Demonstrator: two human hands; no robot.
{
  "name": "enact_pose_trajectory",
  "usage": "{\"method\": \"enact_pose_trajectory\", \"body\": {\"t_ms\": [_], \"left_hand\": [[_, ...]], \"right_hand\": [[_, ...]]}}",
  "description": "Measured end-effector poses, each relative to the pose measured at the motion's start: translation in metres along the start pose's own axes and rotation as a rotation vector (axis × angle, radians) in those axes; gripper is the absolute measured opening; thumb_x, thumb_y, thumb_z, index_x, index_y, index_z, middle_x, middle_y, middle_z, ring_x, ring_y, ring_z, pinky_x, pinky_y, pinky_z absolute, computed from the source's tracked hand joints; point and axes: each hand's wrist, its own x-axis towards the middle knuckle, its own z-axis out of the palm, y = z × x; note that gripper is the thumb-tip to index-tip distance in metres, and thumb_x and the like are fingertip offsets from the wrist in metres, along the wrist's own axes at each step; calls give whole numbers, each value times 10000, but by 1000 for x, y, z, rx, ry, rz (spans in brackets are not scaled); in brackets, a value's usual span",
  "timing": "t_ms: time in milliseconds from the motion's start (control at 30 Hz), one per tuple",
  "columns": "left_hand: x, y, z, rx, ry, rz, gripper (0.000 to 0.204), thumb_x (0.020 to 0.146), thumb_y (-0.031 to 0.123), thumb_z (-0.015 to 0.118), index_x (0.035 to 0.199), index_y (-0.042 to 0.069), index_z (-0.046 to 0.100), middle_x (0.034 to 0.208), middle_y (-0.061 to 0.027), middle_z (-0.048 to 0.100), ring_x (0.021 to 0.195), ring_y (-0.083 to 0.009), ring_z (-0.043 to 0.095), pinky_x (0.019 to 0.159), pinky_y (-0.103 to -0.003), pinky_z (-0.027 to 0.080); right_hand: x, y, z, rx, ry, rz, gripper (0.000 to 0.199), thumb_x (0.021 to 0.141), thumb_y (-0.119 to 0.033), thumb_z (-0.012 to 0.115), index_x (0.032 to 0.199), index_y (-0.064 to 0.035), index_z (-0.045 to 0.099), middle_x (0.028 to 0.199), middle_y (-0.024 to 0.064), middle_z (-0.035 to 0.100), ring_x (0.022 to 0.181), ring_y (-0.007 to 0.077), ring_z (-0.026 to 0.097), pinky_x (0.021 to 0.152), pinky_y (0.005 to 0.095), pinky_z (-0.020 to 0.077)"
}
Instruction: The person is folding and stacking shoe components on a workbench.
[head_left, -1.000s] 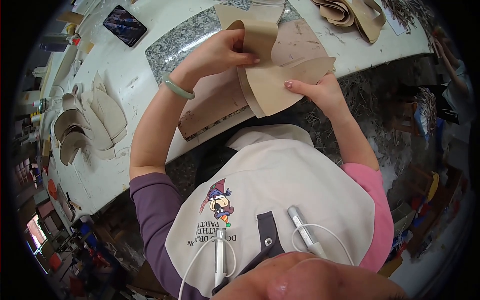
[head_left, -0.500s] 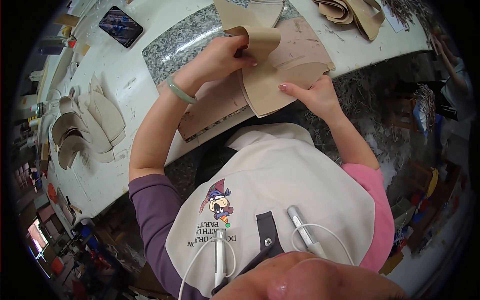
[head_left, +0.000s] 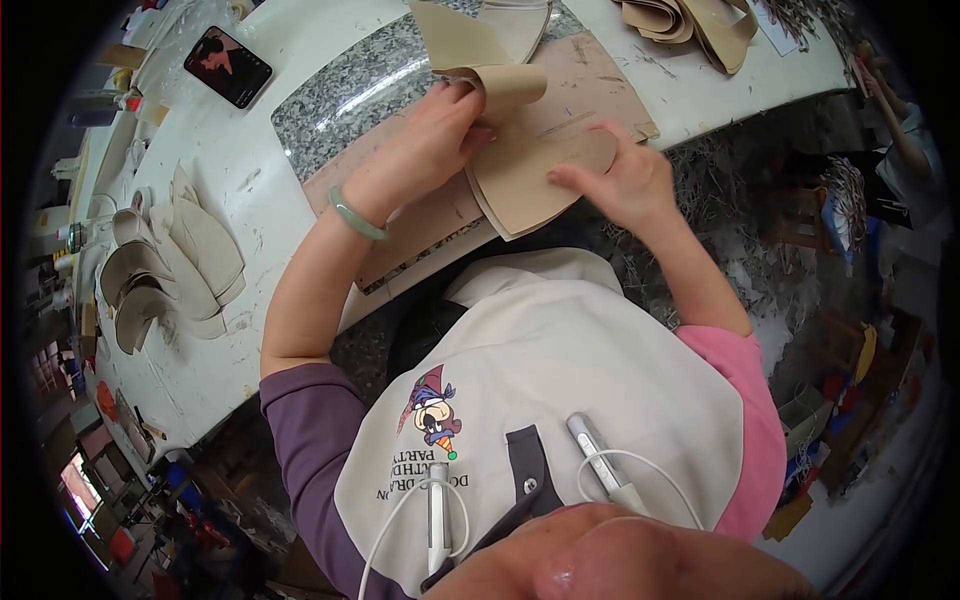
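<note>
A tan leather-like piece [head_left: 530,185] lies over the near edge of the board, its far part curled into a roll. At the curl, my left hand [head_left: 445,125], with a pale green bangle on its wrist, is closed on the piece with bent fingers. My right hand [head_left: 635,180] is at the rounded right end, its thumb over the surface and index finger stretched apart along the edge; its other fingers are partly hidden. Beneath lies a pinkish-brown board [head_left: 600,85] with dark marks. A speckled grey stone slab [head_left: 340,105] supports the board.
Several curved beige pieces [head_left: 195,250] are piled on the white table [head_left: 265,215] at left. A phone [head_left: 228,66] lies at the far left. More tan pieces [head_left: 725,35] rest at the far right. Shreds cover the floor [head_left: 720,230] beyond the table; another person [head_left: 900,150] is at right.
My right hand has shifted from the near edge of the tan piece to its rounded right end, its index finger now spread away from the thumb. My left hand stays at the curl.
</note>
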Motion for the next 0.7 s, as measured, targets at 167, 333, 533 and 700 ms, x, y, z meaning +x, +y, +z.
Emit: {"method": "enact_pose_trajectory", "body": {"t_ms": [167, 333, 533, 700], "left_hand": [[-4, -8, 4, 45, 72, -18, 270, 826, 150, 664, 1042, 6, 590, 1038, -145, 595, 1026, -317, 488, 886, -385, 440], [-8, -11, 10, 67, 122, 2, 345, 822, 167, 690, 1107, 2, 588, 1095, -152, 582, 1057, -320, 488, 913, -384, 437], [-7, -14, 11, 128, 96, 10, 442, 814, 219, 698, 1197, 33, 578, 1206, -149, 563, 1097, -336, 483, 945, -407, 417], [-10, -14, 13, -66, 98, -137, 504, 812, 251, 704, 1270, 99, 561, 1284, -173, 540, 1197, -356, 449, 1012, -494, 353]], "right_hand": [[36, 22, -28, -45, 16, 140, 470, 732, -395, 782, 1020, -51, 640, 700, -1, 609, 609, 151, 544, 619, 259, 457], [87, 0, -16, 379, 178, -345, 410, 780, -365, 763, 1007, -40, 659, 778, 37, 630, 747, 115, 544, 663, 222, 441], [127, -41, -3, 757, -539, 88, 336, 815, -323, 753, 1019, -63, 686, 865, 38, 663, 775, 128, 578, 709, 231, 475], [130, -38, 21, 1192, -577, -25, 399, 859, -357, 685, 1175, -114, 658, 875, 68, 700, 831, 212, 653, 830, 266, 522]]}}
